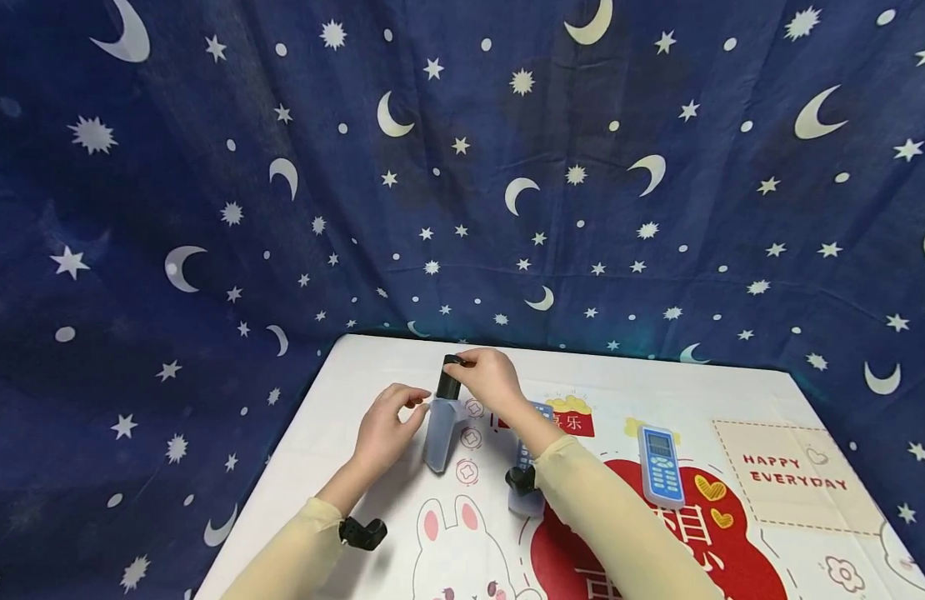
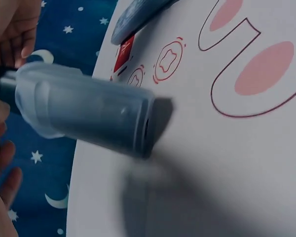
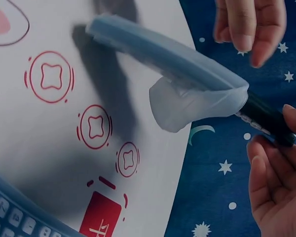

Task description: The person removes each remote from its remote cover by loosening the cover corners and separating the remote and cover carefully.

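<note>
My right hand [image 1: 492,379] pinches the upper end of a black remote control [image 1: 448,379], which stands tilted at the table's far side. Its lower part sits inside a translucent bluish cover [image 1: 440,437], with a loose flap spreading at the mouth. In the right wrist view, a row of small buttons shows along the bare black end of the remote. My left hand [image 1: 383,425] hovers just left of the cover's mouth, its fingers loosely bent; the right wrist view shows a gap between those fingers [image 3: 241,37] and the cover.
A blue remote [image 1: 524,454] lies partly hidden under my right forearm. Farther right, another blue remote [image 1: 661,467] with a screen and keys rests on the printed white table [image 1: 365,358]. A dark blue curtain [image 1: 462,183] with moons and stars hangs behind the table.
</note>
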`<move>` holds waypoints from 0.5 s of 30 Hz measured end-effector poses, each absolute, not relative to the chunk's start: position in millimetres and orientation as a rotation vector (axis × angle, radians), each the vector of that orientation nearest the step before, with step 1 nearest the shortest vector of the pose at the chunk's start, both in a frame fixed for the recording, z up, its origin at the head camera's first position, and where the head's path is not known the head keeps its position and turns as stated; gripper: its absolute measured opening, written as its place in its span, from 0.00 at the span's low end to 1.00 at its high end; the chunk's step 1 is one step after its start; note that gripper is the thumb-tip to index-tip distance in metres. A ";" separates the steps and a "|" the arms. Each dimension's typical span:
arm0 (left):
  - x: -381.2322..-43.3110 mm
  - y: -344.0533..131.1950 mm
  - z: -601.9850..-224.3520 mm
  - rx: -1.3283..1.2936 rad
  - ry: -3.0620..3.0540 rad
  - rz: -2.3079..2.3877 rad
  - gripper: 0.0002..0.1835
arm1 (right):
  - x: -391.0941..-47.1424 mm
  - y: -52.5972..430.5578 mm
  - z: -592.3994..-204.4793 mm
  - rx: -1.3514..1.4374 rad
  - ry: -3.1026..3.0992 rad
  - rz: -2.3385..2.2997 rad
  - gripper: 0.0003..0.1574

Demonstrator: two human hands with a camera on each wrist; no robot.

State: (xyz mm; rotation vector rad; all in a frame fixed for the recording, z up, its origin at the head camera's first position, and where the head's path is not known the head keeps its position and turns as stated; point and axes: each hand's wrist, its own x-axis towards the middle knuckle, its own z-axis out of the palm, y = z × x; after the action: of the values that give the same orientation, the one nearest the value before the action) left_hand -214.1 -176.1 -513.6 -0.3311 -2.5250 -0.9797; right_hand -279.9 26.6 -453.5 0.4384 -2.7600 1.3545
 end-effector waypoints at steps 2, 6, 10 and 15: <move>-214.8 -171.2 -512.7 -0.420 -2.511 -0.892 0.10 | -280.6 26.4 -452.5 0.437 -2.769 1.279 0.20; -217.6 -162.8 -511.0 -0.546 -2.482 -0.768 0.09 | -282.0 24.9 -452.4 0.439 -2.784 1.119 0.22; -221.9 -157.8 -511.7 -0.625 -2.444 -0.680 0.09 | -282.7 21.9 -453.6 0.431 -2.778 1.027 0.22; -224.8 -155.4 -513.7 -0.660 -2.413 -0.622 0.08 | -281.1 18.5 -453.7 0.408 -2.763 1.025 0.18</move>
State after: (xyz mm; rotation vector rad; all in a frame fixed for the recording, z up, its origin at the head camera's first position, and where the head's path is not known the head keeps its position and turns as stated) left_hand -224.8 -155.4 -513.7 -0.6601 -2.4125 -0.6215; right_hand -281.1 18.5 -453.7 0.4081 -2.7633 1.0253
